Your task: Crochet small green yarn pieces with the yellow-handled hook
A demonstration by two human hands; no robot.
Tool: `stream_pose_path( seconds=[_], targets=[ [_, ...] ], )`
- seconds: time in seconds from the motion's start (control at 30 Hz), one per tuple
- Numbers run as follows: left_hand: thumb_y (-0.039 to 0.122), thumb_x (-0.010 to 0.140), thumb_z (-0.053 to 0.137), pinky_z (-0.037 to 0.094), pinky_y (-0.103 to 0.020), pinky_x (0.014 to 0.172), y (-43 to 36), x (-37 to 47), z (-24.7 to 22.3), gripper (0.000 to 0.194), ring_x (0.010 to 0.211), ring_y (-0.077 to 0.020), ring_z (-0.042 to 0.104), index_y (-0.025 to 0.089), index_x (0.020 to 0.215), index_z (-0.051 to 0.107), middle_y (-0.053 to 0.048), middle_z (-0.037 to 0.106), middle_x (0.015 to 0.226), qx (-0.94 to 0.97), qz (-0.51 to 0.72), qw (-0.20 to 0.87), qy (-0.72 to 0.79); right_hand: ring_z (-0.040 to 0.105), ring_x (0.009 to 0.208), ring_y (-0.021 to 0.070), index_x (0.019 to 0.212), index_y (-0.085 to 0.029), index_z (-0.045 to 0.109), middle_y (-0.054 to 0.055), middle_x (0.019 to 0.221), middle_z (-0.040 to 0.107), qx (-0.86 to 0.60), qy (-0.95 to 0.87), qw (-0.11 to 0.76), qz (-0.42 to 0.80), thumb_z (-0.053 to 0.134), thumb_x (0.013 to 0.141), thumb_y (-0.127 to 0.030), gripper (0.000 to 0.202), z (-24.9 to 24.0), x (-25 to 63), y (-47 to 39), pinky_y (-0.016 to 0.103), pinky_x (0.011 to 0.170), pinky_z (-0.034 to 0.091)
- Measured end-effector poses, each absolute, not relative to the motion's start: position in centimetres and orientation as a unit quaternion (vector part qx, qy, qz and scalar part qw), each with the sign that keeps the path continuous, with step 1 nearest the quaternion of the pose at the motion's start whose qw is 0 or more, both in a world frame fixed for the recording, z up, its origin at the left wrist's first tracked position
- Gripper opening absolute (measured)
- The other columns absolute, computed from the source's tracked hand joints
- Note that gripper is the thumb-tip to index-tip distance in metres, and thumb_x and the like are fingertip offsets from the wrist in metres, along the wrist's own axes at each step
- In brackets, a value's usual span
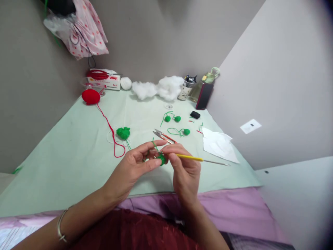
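Between thumb and fingers, my left hand (140, 161) pinches a small green crocheted piece (161, 158), with green yarn running over the fingers. My right hand (184, 170) is closed around a crochet hook (189, 157) with a yellow handle; one metal end points right, the other reaches the green piece. Just beyond my fingertips lie orange-handled thread snips (166, 136), partly hidden by my hands. A ball of green yarn (123, 133) rests to the left. Three small green crocheted balls with yarn tails, one of them a single ball (186, 132), lie farther back.
At the back stand a red yarn ball (91, 97), a box (111, 82), white yarn (126, 83), white stuffing (170, 88), a pen cup (185, 91), a bottle (199, 88) and a phone (205, 96). White paper (220, 144) lies right.
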State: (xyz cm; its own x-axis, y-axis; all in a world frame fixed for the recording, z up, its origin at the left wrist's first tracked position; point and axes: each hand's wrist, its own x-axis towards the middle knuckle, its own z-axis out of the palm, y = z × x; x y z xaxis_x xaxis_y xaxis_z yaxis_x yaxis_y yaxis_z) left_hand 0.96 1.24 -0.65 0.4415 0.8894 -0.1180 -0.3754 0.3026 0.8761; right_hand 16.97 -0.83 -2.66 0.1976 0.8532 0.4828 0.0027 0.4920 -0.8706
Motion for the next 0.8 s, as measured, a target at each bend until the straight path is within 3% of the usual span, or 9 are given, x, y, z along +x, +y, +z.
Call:
stream_pose_path(
  seconds=[0.17, 0.27, 0.5, 0.6, 0.7, 0.8],
  targets=[
    [0.03, 0.085, 0.085, 0.043, -0.027, 0.09, 1.2, 0.6, -0.7, 0.034, 0.092, -0.0161, 0.055, 0.034, 0.118, 0.082, 0.001, 0.064, 0.091, 0.432, 0.435, 0.71, 0.348, 0.063, 0.067, 0.0122, 0.092, -0.024, 0.078, 0.002, 0.084, 0.074, -0.376, -0.496, 0.678, 0.391, 0.061, 0.103, -0.03, 0.021, -2.7, 17.2, -0.9, 0.028, 0.063, 0.052],
    [0.031, 0.085, 0.085, 0.043, -0.028, 0.09, 1.3, 0.3, -0.8, 0.035, 0.093, -0.0164, 0.054, 0.034, 0.12, 0.081, 0.001, 0.062, 0.091, 0.446, 0.437, 0.698, 0.351, 0.064, 0.069, 0.0128, 0.093, -0.022, 0.075, 0.003, 0.087, 0.075, -0.38, -0.515, 0.673, 0.371, 0.056, 0.106, -0.029, 0.024, -2.3, 17.4, -1.2, 0.029, 0.066, 0.054],
    [0.023, 0.089, 0.079, 0.041, -0.032, 0.095, 0.8, 0.6, -1.3, 0.038, 0.089, -0.0165, 0.052, 0.031, 0.126, 0.075, 0.002, 0.063, 0.093, 0.546, 0.457, 0.575, 0.404, 0.071, 0.085, 0.0176, 0.112, -0.022, 0.07, 0.006, 0.096, 0.076, -0.401, -0.696, 0.592, 0.06, 0.054, 0.101, -0.009, 0.023, -3.2, 17.0, -2.1, 0.032, 0.075, 0.059],
    [0.025, 0.085, 0.083, 0.043, -0.032, 0.094, 0.7, 0.9, -1.3, 0.049, 0.089, -0.0163, 0.053, 0.03, 0.133, 0.07, 0.003, 0.063, 0.089, 0.512, 0.451, 0.62, 0.387, 0.07, 0.087, 0.0194, 0.117, -0.021, 0.07, 0.009, 0.102, 0.075, -0.393, -0.732, 0.555, -0.046, 0.059, 0.098, -0.006, 0.027, -4.0, 16.7, -1.9, 0.033, 0.073, 0.059],
    [0.03, 0.086, 0.084, 0.044, -0.029, 0.086, 0.9, 0.8, -1.3, 0.053, 0.087, -0.0145, 0.055, 0.03, 0.136, 0.068, 0.002, 0.064, 0.092, 0.446, 0.425, 0.702, 0.358, 0.069, 0.087, 0.0184, 0.114, -0.023, 0.073, 0.007, 0.099, 0.075, -0.404, -0.696, 0.593, 0.003, 0.059, 0.098, -0.006, 0.027, -4.0, 16.7, -1.7, 0.032, 0.074, 0.058],
    [0.031, 0.086, 0.085, 0.042, -0.025, 0.074, 1.1, 0.6, -1.3, 0.048, 0.08, -0.0117, 0.053, 0.03, 0.132, 0.072, 0.002, 0.064, 0.094, 0.422, 0.414, 0.726, 0.352, 0.068, 0.079, 0.0155, 0.104, -0.024, 0.074, 0.003, 0.089, 0.074, -0.405, -0.612, 0.658, 0.171, 0.055, 0.103, -0.013, 0.022, -3.3, 17.0, -1.5, 0.031, 0.073, 0.057]
  ],
)
